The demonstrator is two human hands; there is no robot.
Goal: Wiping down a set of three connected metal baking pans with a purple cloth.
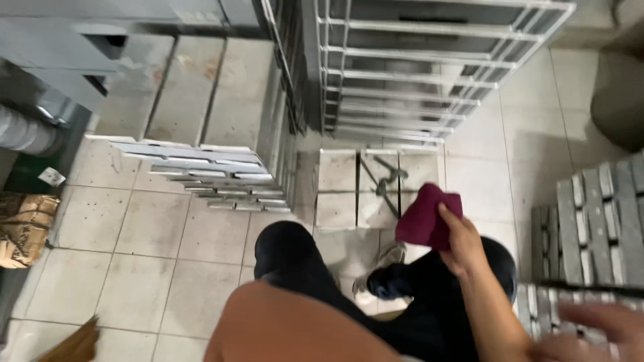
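Left hand is closed on a maroon cloth above the knees; right hand is blurred at frame edge, grip unclear. Risk: cloth could snag the metal hook on the tray just ahead. Stacked trays left, block stacks right and a wire rack crowd the floor.

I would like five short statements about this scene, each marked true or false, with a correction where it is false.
1. One hand holds a dark red cloth. True.
2. The floor is covered with pale tiles. True.
3. The cloth is bright green. False: it is dark red.
4. A white metal rack stands at the top of the view. True.
5. The blurred hand at the lower right grips a hammer. False: no tool shows in it; it is too blurred to tell more.
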